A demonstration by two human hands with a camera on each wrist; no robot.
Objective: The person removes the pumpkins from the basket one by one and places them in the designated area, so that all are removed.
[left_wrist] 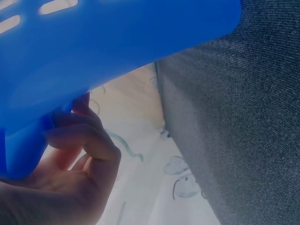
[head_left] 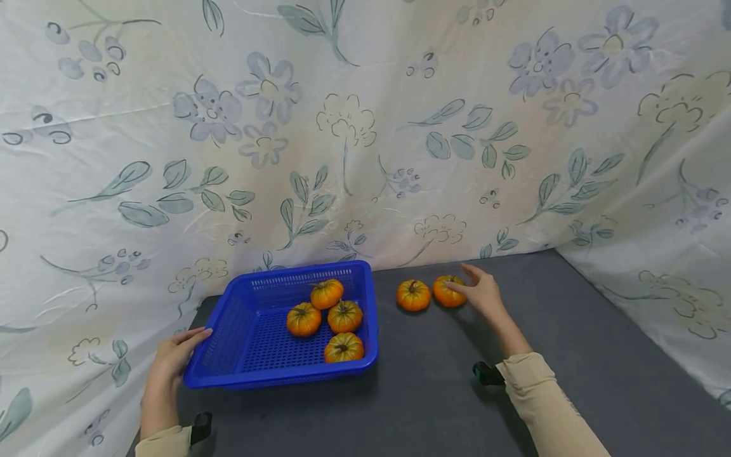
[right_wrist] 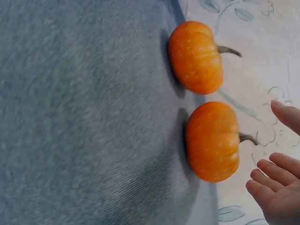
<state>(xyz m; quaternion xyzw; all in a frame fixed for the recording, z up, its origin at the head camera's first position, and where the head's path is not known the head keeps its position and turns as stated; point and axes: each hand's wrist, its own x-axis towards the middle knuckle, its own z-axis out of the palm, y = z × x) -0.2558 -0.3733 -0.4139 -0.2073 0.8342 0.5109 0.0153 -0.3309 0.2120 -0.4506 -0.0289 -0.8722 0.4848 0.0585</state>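
A blue plastic basket (head_left: 263, 346) holds several small orange pumpkins, grouped toward its right side. Curled round the basket's left rim are the fingers of my left hand (head_left: 174, 355); the left wrist view shows this hand (left_wrist: 84, 159) from close by, under the blue wall. Two more pumpkins sit on the dark cloth right of the basket: a left one (head_left: 413, 296) and a right one (head_left: 449, 291). My right hand (head_left: 482, 293) is at the right pumpkin, thumb and fingers spread apart. In the right wrist view, a gap shows between that pumpkin (right_wrist: 213, 141) and the hand (right_wrist: 281, 180).
A dark grey cloth (head_left: 422, 393) covers the table. Behind it and along the right side hangs a white curtain (head_left: 394, 139) printed with flowers and leaves. Dark devices are strapped at both wrists, the right one (head_left: 487, 374) beside the beige sleeve.
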